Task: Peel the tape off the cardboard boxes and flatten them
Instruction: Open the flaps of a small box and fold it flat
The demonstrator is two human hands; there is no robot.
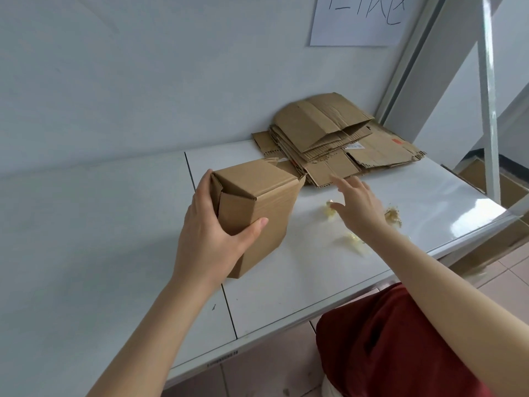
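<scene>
My left hand [210, 233] grips a small brown cardboard box [257, 207] held above the white table, thumb on its near face and fingers wrapped behind. The flaps at the box's left end stand partly loose. My right hand [357, 204] hovers to the right of the box with fingers spread and nothing in it, over crumpled yellowish tape [330, 210]. More tape scraps [357, 243] lie under my right forearm. A stack of flattened boxes [332, 138] rests at the back of the table against the wall.
The white table [286, 293] has a seam down its middle and its front edge runs diagonally lower right. Another tape wad [393, 217] sits near the right edge. A paper sheet [357, 21] hangs on the wall. A metal frame post [489, 110] stands at right.
</scene>
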